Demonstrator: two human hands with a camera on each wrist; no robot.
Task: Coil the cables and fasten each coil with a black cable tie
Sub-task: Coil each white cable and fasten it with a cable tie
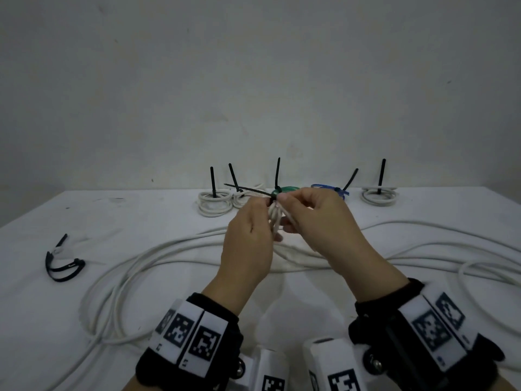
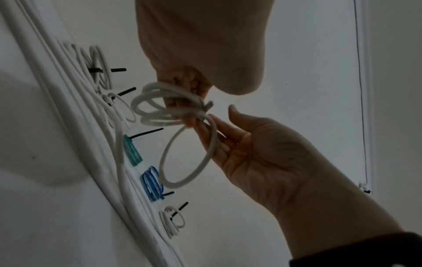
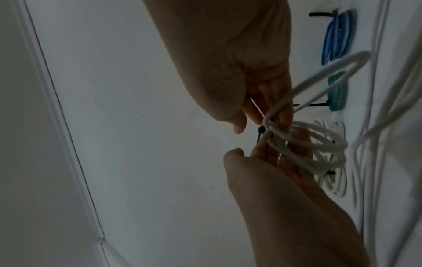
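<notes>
I hold a small white cable coil [image 1: 275, 218] in the air over the middle of the table. A black cable tie [image 1: 248, 189] sits round its top, with the tail pointing left. My left hand [image 1: 248, 235] grips the coil [image 3: 319, 144], fingers through its loops, beside the tie's head [image 3: 260, 130]. The fingers of my right hand [image 1: 318, 221] lie fairly straight against one loose loop [image 2: 189, 162] that hangs off the bundle [image 2: 160, 108]. Its thumb stands apart from the fingers.
Along the back stand several tied coils, each with an upright black tail: white [image 1: 212, 203], white [image 1: 245, 197], green [image 1: 286, 189], blue [image 1: 329, 189] and white [image 1: 379, 194]. A long loose white cable [image 1: 169, 249] sprawls under my hands. Spare black ties [image 1: 63, 263] lie at the left.
</notes>
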